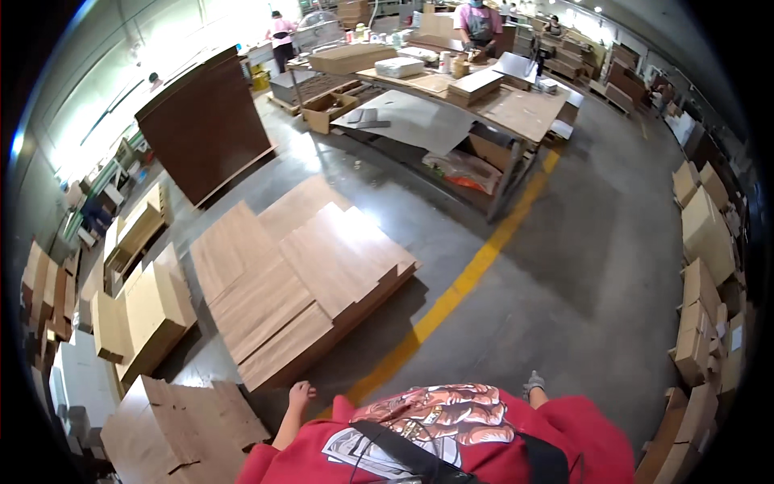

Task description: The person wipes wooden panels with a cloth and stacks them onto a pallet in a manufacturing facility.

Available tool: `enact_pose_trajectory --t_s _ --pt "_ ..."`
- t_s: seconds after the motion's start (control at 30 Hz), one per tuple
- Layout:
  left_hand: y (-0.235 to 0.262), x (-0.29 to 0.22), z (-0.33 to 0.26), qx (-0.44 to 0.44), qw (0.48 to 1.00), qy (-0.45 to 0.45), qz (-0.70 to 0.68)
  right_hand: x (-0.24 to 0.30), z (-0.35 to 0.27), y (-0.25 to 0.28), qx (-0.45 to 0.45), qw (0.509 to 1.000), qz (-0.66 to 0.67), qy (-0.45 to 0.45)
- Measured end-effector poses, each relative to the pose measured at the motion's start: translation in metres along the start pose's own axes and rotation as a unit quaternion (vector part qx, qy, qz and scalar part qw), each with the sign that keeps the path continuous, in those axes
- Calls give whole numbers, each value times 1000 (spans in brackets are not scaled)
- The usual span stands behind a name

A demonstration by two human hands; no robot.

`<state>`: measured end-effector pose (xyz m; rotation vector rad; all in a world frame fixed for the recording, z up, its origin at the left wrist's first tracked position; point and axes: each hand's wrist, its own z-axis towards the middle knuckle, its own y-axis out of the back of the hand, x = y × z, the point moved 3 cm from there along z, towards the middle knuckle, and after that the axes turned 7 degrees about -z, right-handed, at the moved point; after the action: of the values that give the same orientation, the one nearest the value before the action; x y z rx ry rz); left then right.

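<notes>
Left hand [301, 394] is hanging bare at the person's side, fingers loosely curled, holding nothing, just beside the near corner of the wood panel stack [302, 286]. The stack is lying flat on the concrete floor [564, 266], several light-brown panels stepped over each other, left of the yellow line [459, 286]. Right hand [533, 382] is wearing a grey glove and hanging well apart from the stack on the other side of the body; whether it is closed or loose, cannot tell, but nothing is showing in it. Judgement: the person is standing or walking beside the stack between handlings, neither hand engaged. A next grasp on a panel would call for bending down and getting both hands under an edge, since the panels are broad and flat. Folded cardboard [173, 423] is lying at lower left, cartons [705, 234] are lining the right wall, and a dark board [205, 121] is leaning beyond. Other people are working at a table [528, 109] far ahead.
</notes>
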<state>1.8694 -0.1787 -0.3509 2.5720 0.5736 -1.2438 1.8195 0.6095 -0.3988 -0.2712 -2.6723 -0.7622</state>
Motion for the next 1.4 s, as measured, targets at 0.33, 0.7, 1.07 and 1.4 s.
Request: enact_pose_trajectory --t_s 0.33,0.7,1.07,1.4 --pt "-236 -51 92 276 770 -6 575 -32 55 -64 195 946 250 -66" --pt "-460 -159 256 301 823 24 480 164 104 -11 65 967 242 -33" --pt "-720 -276 332 379 860 -22 342 350 213 -10 23 982 161 97" --pt "-703 -285 422 199 908 95 357 722 274 71 -180 871 285 357"
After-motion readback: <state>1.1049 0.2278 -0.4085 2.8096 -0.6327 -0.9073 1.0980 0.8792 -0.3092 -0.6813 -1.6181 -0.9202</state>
